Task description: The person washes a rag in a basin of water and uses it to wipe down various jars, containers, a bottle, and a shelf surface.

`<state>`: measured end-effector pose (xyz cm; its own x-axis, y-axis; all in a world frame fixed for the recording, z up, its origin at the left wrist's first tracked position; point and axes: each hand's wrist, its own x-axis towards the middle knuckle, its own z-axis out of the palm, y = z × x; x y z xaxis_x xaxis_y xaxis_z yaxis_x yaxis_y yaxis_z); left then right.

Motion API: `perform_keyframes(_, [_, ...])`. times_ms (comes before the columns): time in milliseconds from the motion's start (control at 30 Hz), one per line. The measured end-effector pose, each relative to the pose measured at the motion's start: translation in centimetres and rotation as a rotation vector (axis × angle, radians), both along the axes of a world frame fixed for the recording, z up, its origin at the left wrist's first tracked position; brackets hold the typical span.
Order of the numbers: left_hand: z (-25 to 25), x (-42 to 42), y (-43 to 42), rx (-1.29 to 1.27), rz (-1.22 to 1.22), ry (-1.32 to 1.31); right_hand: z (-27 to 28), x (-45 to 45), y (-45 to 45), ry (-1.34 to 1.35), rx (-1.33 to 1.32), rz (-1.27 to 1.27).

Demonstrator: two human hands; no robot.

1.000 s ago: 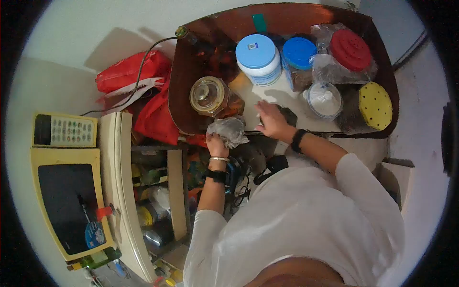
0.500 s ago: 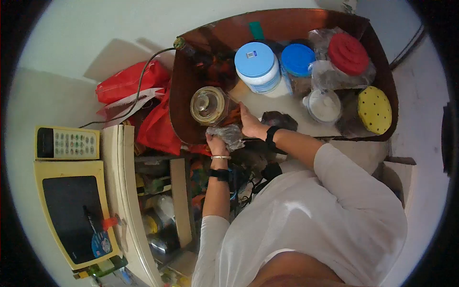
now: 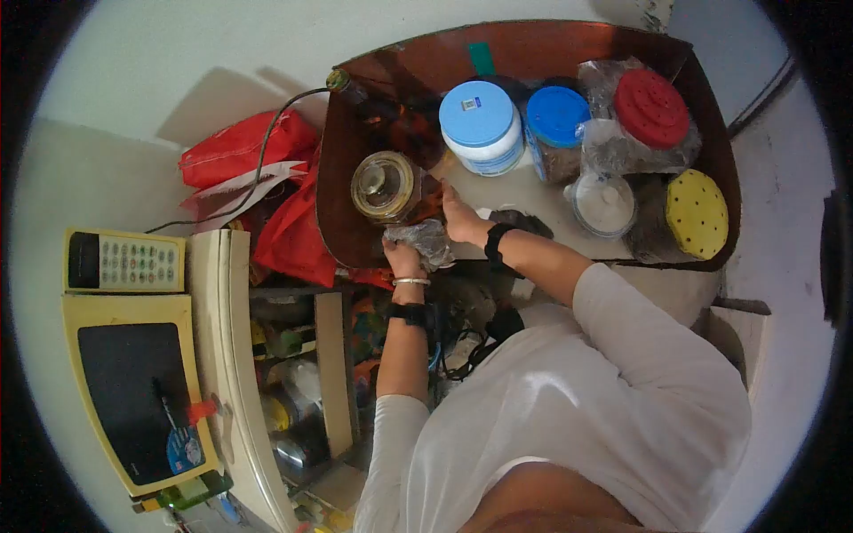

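Note:
My left hand [image 3: 404,258] is closed on a crumpled clear plastic bag [image 3: 425,242] at the front edge of the brown-walled shelf. Just behind the bag stands a glass jar [image 3: 386,188] with a round glass lid and dark contents. My right hand [image 3: 461,218] lies against the right side of this jar, its fingers stretched out and partly hidden behind the glass. A dark wrapped bundle [image 3: 522,223] sits to the right of my right wrist.
Behind and right stand a white tub with a light blue lid [image 3: 481,115], a blue-lidded jar [image 3: 558,117], a red-lidded container [image 3: 651,108], a small clear-lidded tub [image 3: 603,205] and a yellow-lidded jar [image 3: 697,214]. A microwave [image 3: 138,391] and red bags [image 3: 249,151] are left.
My right hand has moved left from beside the dark bundle to the side of the glass jar. My left hand still holds the plastic bag in nearly the same place.

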<state>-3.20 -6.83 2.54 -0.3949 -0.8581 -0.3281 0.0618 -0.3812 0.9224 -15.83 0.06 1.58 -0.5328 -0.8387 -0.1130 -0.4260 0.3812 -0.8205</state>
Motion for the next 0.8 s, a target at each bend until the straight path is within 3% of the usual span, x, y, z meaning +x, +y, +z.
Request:
perform_keyframes(67, [0.2, -0.3, 0.0, 0.001, -0.018, 0.071, -0.4, -0.4, -0.3, 0.037, 0.005, 0.019])
perform_keyframes(200, [1.3, -1.5, 1.4, -0.113, 0.104, -0.083, -1.4, -1.4, -1.0, -0.039, -0.057, 0.076])
perform_keyframes(300, [2.4, -1.6, 2.1, -0.097, 0.111, -0.093, 0.1, -1.7, -0.4, 0.036, 0.094, 0.025])
perform_keyframes(433, [1.9, -0.7, 2.4, -0.021, 0.098, 0.009, 8.9, -3.9, 0.5, 0.177, 0.281, 0.248])
perform_keyframes(500, [2.8, -1.0, 3.3, -0.068, 0.128, -0.018, 10.8, -6.6, -1.3, 0.408, 0.024, 0.277])
perform_keyframes(567, [3.7, -1.5, 3.6, -0.003, 0.137, -0.220, 15.6, -9.1, -2.1, 0.202, -0.282, 0.011])
perform_keyframes(600, [-1.7, -0.8, 1.4, -0.092, 0.076, -0.203, 17.0, -10.5, -3.7, 0.254, -0.167, -0.003])
perform_keyframes(700, [-1.4, -2.3, 2.0, -0.063, 0.229, -0.199, 18.0, -13.5, -8.7, 0.489, -0.029, 0.073])
perform_keyframes(800, [-1.2, -2.8, 2.7, -0.047, 0.157, -0.096, 17.5, -14.2, -12.5, 0.107, -0.052, 0.117])
